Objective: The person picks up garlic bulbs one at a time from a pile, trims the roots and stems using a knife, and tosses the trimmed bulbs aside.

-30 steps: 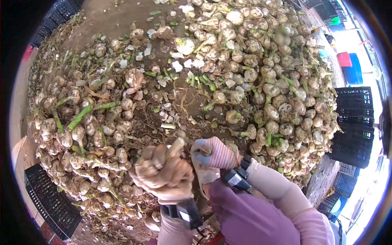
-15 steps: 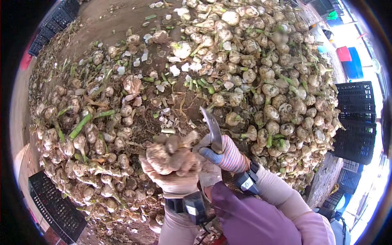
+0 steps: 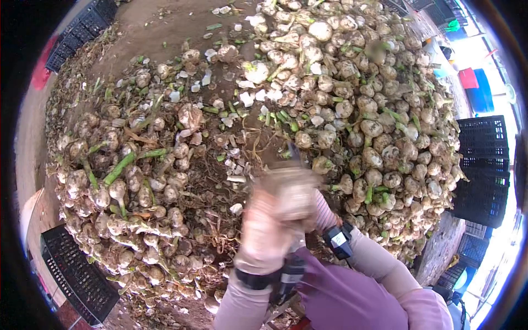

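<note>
My left hand (image 3: 263,220), smeared by motion, is closed round a pale garlic bulb (image 3: 297,193) in front of my body. Behind it my right hand (image 3: 323,210), in a striped glove, is mostly hidden. The dark tip of a short knife (image 3: 293,150) sticks up past the bulb, from my right hand's grip. Ahead and to the right lies a big heap of garlic bulbs (image 3: 374,129) with cut stems. On the left is another heap of soil-covered garlic bulbs (image 3: 132,181), some with green stalks.
Cut green stem pieces (image 3: 283,116) and white peelings (image 3: 247,99) litter the ground between the heaps. Black crates stand at right (image 3: 483,165), lower left (image 3: 80,275) and upper left (image 3: 80,33). A blue container (image 3: 482,91) is at far right.
My left hand has swung right and up with the garlic bulb, now covering most of my right hand and the knife. The whole view has shifted slightly.
</note>
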Motion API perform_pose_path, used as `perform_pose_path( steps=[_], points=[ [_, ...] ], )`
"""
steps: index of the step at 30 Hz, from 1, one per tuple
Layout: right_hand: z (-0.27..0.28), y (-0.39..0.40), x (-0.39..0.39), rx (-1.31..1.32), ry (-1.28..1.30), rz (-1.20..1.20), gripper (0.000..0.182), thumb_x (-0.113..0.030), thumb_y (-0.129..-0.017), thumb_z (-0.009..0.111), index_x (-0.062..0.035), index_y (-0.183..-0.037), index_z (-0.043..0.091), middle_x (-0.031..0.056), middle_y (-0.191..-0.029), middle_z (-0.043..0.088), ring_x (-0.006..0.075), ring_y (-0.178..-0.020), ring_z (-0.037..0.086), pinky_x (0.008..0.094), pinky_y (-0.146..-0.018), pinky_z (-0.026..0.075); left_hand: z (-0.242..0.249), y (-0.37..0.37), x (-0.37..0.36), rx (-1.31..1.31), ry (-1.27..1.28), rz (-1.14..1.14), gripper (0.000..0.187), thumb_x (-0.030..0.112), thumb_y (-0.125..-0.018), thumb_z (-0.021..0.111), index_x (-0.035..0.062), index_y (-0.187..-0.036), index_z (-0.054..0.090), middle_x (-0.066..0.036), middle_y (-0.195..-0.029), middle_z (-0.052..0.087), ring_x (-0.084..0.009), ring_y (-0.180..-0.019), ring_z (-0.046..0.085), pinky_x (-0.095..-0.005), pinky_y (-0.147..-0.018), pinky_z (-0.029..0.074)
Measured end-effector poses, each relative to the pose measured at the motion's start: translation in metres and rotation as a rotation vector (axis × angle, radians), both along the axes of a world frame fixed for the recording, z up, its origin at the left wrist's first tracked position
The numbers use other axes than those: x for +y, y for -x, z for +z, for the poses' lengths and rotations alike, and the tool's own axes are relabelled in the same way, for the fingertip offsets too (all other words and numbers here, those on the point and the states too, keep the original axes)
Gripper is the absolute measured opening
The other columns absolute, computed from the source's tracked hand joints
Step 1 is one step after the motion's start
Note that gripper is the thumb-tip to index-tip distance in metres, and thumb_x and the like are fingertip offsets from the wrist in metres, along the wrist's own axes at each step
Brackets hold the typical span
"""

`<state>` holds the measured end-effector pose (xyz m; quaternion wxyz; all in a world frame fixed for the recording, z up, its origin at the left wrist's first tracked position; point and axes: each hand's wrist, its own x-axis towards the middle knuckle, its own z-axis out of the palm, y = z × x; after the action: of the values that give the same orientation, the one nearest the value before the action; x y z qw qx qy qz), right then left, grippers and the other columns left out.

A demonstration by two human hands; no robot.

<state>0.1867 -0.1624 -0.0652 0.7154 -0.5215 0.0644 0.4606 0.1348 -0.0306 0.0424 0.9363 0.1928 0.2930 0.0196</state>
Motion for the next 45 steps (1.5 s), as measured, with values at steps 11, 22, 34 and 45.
perform_pose_path(
  steps=[11, 22, 34, 45],
  points=[
    [0.012, -0.023, -0.003, -0.187, 0.329, 0.112, 0.011, -0.013, -0.079, 0.063, -0.0031, -0.083, 0.059, -0.0033, -0.072, 0.055, 0.0050, -0.065, 0.047, 0.0217, -0.060, 0.040, -0.086, -0.096, 0.165, 1.117, -2.160, -0.660, 0.066, 0.030, -0.074, 0.066, 0.0123, -0.130, 0.035, -0.010, -0.127, 0.045, -0.0264, -0.124, 0.036, -0.0447, -0.107, 0.019],
    [0.008, -0.010, -0.003, -0.354, 0.300, 0.312, 0.014, -0.014, -0.079, 0.062, -0.0019, -0.086, 0.060, -0.0011, -0.070, 0.056, 0.0068, -0.066, 0.045, 0.0243, -0.064, 0.042, -0.096, 0.050, 0.088, 0.499, -1.584, -0.759, 0.077, 0.016, -0.051, 0.084, -0.0010, -0.117, 0.047, -0.014, -0.104, 0.060, -0.0225, -0.096, 0.058, -0.0332, -0.088, 0.045],
    [0.033, -0.010, 0.008, -0.653, 0.434, 0.633, 0.018, -0.018, -0.078, 0.061, -0.0028, -0.088, 0.058, 0.0125, -0.068, 0.057, 0.0147, -0.059, 0.047, 0.0307, -0.062, 0.045, -0.103, 0.091, 0.030, 0.424, -0.875, -0.314, 0.066, 0.002, -0.063, 0.074, 0.0025, -0.121, 0.041, -0.007, -0.107, 0.057, -0.0161, -0.093, 0.057, -0.0282, -0.084, 0.046],
    [0.042, -0.023, 0.013, -0.933, 0.534, 1.040, 0.034, -0.029, -0.066, 0.063, -0.0077, -0.092, 0.058, 0.0195, -0.066, 0.057, 0.0394, -0.066, 0.056, 0.0444, -0.058, 0.045, -0.046, 0.089, 0.044, 0.193, -0.336, -0.206, 0.078, 0.007, -0.064, 0.076, 0.0061, -0.129, 0.033, -0.010, -0.105, 0.056, -0.0179, -0.081, 0.060, -0.0300, -0.063, 0.051]
  ],
)
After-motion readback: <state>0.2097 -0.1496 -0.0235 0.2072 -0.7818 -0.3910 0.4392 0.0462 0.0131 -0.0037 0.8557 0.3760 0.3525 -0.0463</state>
